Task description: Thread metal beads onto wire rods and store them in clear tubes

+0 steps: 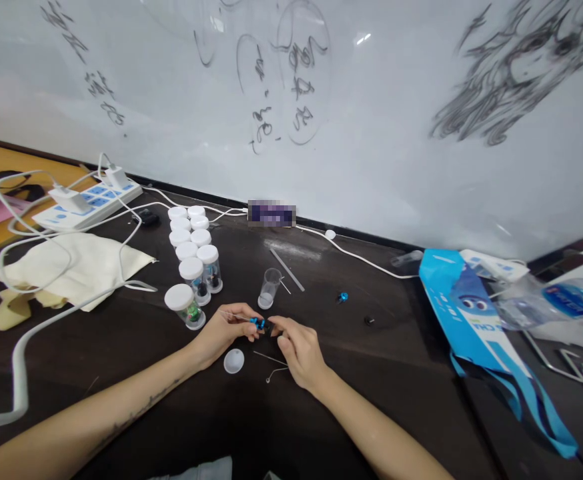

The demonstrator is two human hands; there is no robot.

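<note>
My left hand (226, 332) pinches a small blue part (257, 323) with a thin wire running back across the fingers. Against its right side is a small black piece (267, 327), held between the fingertips of my right hand (297, 347). Just beyond my hands stands an open clear jar (270, 289). A round white lid (234, 361) lies on the dark table nearer to me, beside thin metal wires (271, 361). Farther right on the table are another blue part (342, 297) and a small black piece (369, 321).
Several white-lidded jars (178, 297) stand in rows on the left. Behind them are a cream cloth (81, 263), a power strip (91, 203) and looping white cables. A grey strip (287, 270) lies beyond the open jar. At right are a blue bag (464, 307) and plastic bottle (571, 299).
</note>
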